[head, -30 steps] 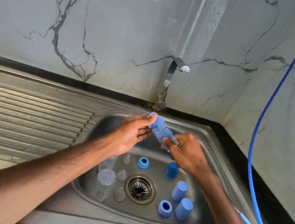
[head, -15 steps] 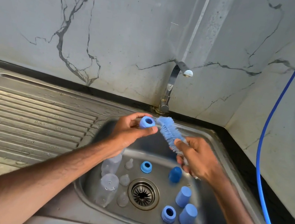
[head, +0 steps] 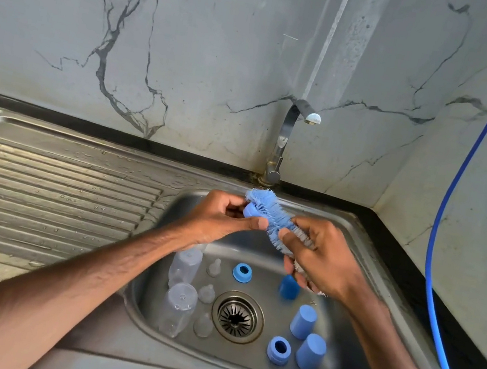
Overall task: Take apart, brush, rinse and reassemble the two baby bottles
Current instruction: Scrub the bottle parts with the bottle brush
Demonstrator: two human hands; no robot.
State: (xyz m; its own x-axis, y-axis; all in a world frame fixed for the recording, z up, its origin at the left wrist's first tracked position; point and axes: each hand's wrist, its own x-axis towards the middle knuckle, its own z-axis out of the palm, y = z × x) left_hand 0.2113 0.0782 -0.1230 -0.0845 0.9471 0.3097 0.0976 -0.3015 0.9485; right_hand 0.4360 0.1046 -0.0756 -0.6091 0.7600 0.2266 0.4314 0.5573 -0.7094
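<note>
The brush [head: 270, 211] has swung over the blue ring [head: 250, 211], now half hidden under its bristles at frame centre. The left hand [head: 223, 216] pinches the ring with thumb and curled fingers; the right hand [head: 323, 260] grips the brush handle. Below, the upper bottle [head: 185, 266] and the lower bottle [head: 178, 308] lie in the sink [head: 352, 333].

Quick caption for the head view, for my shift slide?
Over the sink, the left hand holds a blue bottle ring while the right hand holds the blue brush against it.
</note>
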